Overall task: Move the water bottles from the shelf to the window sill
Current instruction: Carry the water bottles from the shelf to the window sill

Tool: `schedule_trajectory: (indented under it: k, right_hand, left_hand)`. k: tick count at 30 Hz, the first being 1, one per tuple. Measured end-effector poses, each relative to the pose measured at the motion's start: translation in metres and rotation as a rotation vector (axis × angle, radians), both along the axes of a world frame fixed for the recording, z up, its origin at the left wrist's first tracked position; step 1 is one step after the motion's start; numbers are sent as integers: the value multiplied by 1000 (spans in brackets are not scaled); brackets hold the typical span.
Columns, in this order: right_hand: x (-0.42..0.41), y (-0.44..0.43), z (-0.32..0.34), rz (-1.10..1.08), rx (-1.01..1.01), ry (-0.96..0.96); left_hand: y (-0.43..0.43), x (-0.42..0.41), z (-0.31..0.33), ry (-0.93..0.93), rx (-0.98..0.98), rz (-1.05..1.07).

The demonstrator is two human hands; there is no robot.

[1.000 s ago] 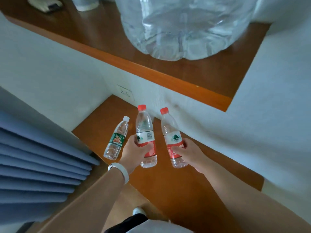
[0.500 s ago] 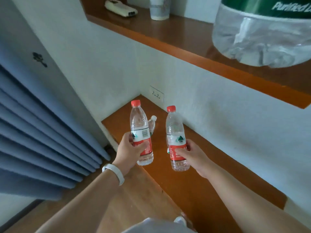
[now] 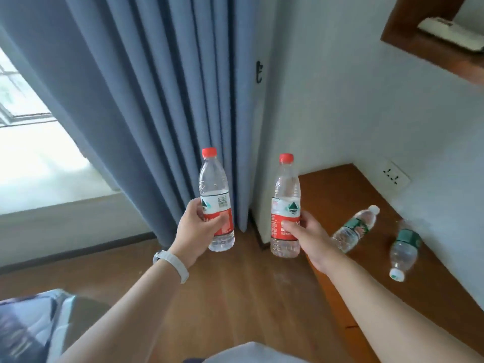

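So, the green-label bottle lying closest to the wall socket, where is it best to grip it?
Grip the green-label bottle around its labelled middle, coming from above. It lies on its side on the wooden shelf, cap pointing toward the wall, so the round body is exposed on top.

Pleated blue-grey curtains (image 3: 167, 100) are hung beside a bright window (image 3: 23, 108); white plastered walls (image 3: 340, 100) are met by brown wooden flooring (image 3: 235, 297).

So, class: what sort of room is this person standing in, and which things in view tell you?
Probably a bedroom or hotel room: long blue curtains beside a window sill, wooden shelf with a wall socket above.
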State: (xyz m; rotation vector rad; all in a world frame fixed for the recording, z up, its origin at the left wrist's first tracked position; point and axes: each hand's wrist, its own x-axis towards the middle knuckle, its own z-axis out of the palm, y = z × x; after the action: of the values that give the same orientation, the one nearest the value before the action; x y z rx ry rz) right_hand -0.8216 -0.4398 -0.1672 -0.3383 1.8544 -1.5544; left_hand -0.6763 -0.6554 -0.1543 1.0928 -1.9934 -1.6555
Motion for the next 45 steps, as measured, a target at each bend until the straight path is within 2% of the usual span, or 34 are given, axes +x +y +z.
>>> schedule_trajectory:
  k: [10,19,24,31,35,40,45]
  right_hand:
    - [75,-182,-2,289,-41,4]
    - [115,-275,-9,516,-90,-40]
    - [116,-324,-17,636,-79,-95]
    - [105,-411,-31,921,0,-54]
    - [81,-466,-23,989,-26,-13]
    - [59,-524,-3,1104,-70,42]
    - [55,-560,16,1170,-125,46]
  left_hand:
    - [-121,144,1,45,-20,299]
    - [-170,214,-2,20,-66,513]
    - [-188,221,-12,-2,-41,595]
    - [-234,208,-20,-75,-43,775]
    - [-274,189,-6,-88,-60,856]
    - [-315,162,21,-128,-198,862]
    - [-333,153,33,-95,-204,934]
